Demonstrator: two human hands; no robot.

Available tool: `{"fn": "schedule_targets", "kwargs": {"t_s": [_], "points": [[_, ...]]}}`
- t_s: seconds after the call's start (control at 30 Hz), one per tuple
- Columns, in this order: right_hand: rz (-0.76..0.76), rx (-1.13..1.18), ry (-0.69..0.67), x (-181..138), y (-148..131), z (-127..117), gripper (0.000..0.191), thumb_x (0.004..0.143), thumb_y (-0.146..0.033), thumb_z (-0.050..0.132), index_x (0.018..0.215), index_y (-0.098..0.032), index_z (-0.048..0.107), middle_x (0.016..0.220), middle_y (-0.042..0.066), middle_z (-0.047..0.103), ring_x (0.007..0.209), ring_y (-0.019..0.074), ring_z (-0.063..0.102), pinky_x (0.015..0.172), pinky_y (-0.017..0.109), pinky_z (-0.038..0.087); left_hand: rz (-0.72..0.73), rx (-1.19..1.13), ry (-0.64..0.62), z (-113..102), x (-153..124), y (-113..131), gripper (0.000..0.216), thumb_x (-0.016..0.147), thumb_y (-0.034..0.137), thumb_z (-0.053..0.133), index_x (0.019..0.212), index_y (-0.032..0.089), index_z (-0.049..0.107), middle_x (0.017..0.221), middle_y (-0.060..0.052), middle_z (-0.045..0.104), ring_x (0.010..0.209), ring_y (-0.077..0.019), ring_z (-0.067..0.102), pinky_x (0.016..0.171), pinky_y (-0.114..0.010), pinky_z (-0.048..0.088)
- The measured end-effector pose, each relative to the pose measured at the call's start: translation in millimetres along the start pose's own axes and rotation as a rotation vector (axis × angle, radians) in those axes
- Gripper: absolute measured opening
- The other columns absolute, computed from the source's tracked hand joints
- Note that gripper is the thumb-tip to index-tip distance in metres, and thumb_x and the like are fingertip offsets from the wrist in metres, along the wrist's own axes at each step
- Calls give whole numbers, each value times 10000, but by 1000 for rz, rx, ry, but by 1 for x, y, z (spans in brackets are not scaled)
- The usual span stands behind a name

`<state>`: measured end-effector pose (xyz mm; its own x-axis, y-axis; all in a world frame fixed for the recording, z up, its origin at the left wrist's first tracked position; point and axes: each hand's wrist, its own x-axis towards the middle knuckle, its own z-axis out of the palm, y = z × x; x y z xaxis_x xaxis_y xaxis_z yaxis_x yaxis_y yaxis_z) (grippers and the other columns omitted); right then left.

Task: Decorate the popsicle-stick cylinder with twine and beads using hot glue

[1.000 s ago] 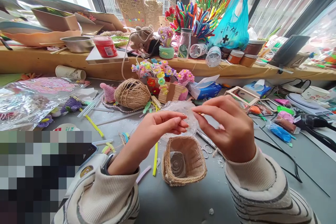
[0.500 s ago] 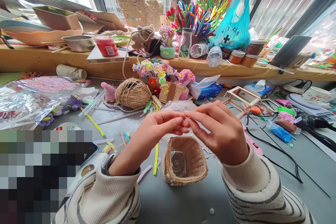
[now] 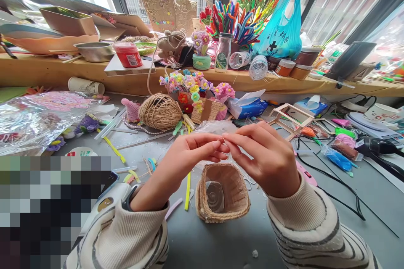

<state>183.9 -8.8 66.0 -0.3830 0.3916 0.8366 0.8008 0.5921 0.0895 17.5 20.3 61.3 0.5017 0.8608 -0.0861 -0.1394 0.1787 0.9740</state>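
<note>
While both hands meet above the grey tabletop (image 3: pixel 217 243), the left hand (image 3: pixel 186 155) and the right hand (image 3: pixel 268 157) press thumb and forefinger tips together around something tiny at their joint, too small to make out, with a crumpled clear plastic bag (image 3: pixel 216 128) just behind the fingertips at twelve o'clock. Both hands are pinched shut, the remaining fingers curled loosely. Directly beneath them, at six o'clock, stands the small square basket wound from tan jute cord (image 3: pixel 221 193), its open mouth facing up, its rim just under the hands though contact cannot be told. At nine o'clock of the basket a yellow pipe-cleaner stem (image 3: pixel 187 191) lies nearly touching its wall; at three o'clock a pink tool (image 3: pixel 304 173) peeks out under the right wrist, and thin black cables (image 3: pixel 341 189) cross the table further out. At eleven o'clock a round ball of brown twine (image 3: pixel 160 112) sits well apart, with a woven basket of pastel pipe-cleaner flowers (image 3: pixel 202 101) at twelve o'clock and a blue tissue pack (image 3: pixel 248 107) at one o'clock. Open grey table remains only toward six o'clock, between the striped sleeves; every other side is hemmed in by craft clutter up to the wooden windowsill ledge (image 3: pixel 47 73)
</note>
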Motion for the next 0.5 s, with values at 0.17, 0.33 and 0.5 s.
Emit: {"fn": "schedule_targets", "kwargs": {"t_s": [0.17,0.33,0.5], "points": [[-11,-10,2,0,0,1,108,768,-132,616,829,-94,697,719,83,664,659,157,551,620,297,488,0,-2,5,-1,0,-1,139,765,224,672,889,199,730,799,13,753,767,-103,649,702,-172,521],[24,-28,31,0,0,0,102,763,-146,628,837,-99,681,739,77,663,676,157,567,668,303,496,15,-14,-5,-1,0,-3,108,782,217,653,854,218,733,789,42,749,730,-75,648,706,-149,514],[25,-16,21,1,-2,0,70,778,-143,612,794,-114,673,716,69,654,666,153,558,654,294,486,-15,-28,14,0,1,-1,128,771,209,661,877,189,729,766,13,749,745,-95,658,701,-160,518]]}}
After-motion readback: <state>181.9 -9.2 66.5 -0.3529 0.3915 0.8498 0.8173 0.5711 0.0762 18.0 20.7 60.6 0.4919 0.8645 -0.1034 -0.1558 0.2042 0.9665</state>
